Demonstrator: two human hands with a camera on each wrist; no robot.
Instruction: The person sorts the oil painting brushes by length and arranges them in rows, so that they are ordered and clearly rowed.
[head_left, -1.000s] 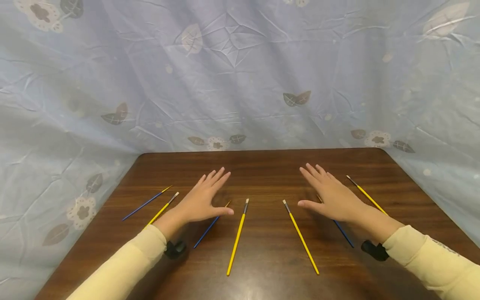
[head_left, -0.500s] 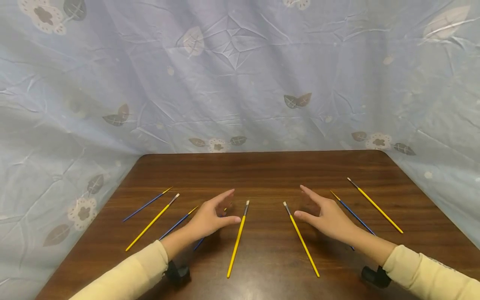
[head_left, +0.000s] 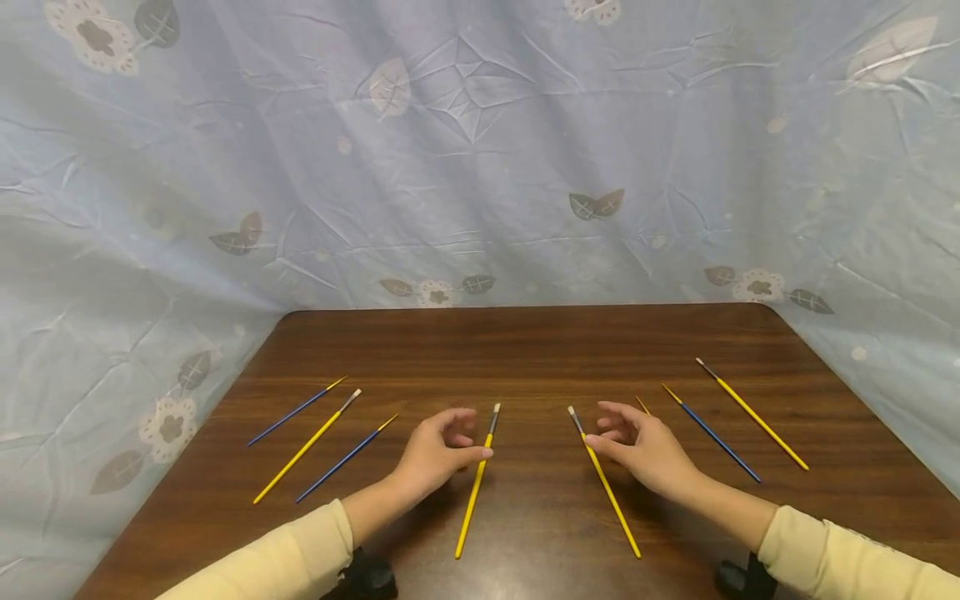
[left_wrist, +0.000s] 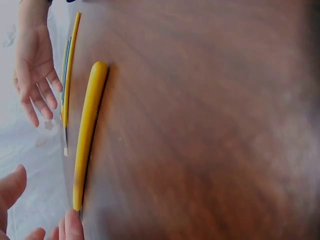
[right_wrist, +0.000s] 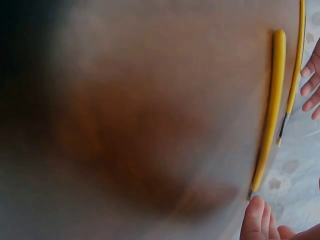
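In the head view my left hand (head_left: 433, 452) is low over the table, thumb and fingers apart. Its thumb tip overlaps the upper handle of a yellow paintbrush (head_left: 471, 507). My right hand (head_left: 654, 450) mirrors it, fingers bent and spread from the thumb. That thumb overlaps a second yellow paintbrush (head_left: 616, 507) just below the ferrule. Both brushes lie flat, bristles pointing away from me. In the left wrist view, fingertips (left_wrist: 74, 226) reach the ferrule end of the yellow handle; the right wrist view has fingertips (right_wrist: 255, 206) similarly close. A gold tip (head_left: 642, 405) shows behind my right hand.
Left on the brown table (head_left: 525, 350) lie two blue paintbrushes (head_left: 345, 460) and a yellow paintbrush (head_left: 303, 450). Right lie a blue paintbrush (head_left: 716, 438) and a yellow paintbrush (head_left: 757, 419). A patterned curtain (head_left: 480, 167) hangs around the far and side edges.
Both hands have drawn back from farther over the table and come down beside the two middle yellow paintbrushes. Their fingers, straight before, are now bent. The paintbrushes keep their places.
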